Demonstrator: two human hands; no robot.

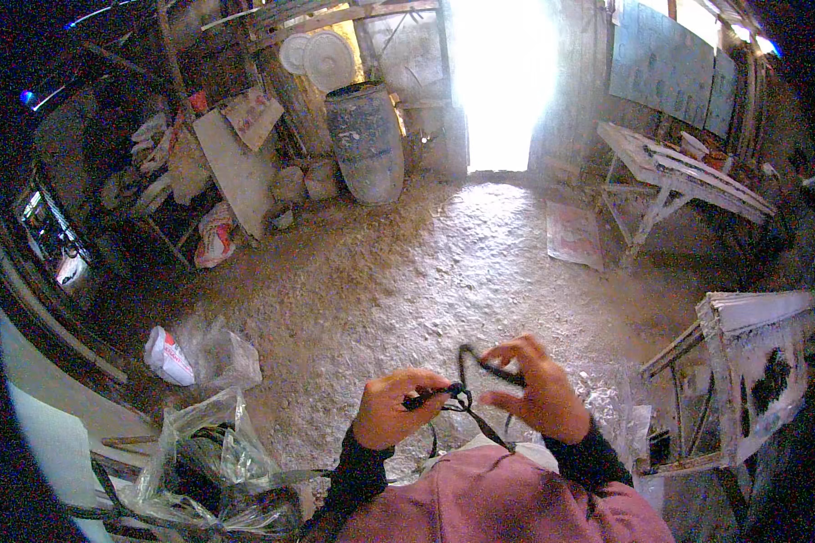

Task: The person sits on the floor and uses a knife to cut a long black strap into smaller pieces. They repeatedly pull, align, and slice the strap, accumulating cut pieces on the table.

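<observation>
1 thin black cord (469,398) is in play, worked by 2 hands low in the near middle of the scene, just above a reddish garment at the bottom edge. the left hand (394,409) is curled nearly closed, thumb and fingers pinching the cord at a small dark knot or bead. the right hand (536,387) is half curled, its fingertips gripping a loop of the same cord that rises between the hands. the cord's taut stretch runs roughly left to right from hand to hand, and a loose tail hangs down toward the near side. at near left lie 2 clear plastic bags (210,451) and 1 white packet (168,356). far off stand 1 grey barrel (365,142) and, at right, 1 white wooden bench (677,176).
</observation>
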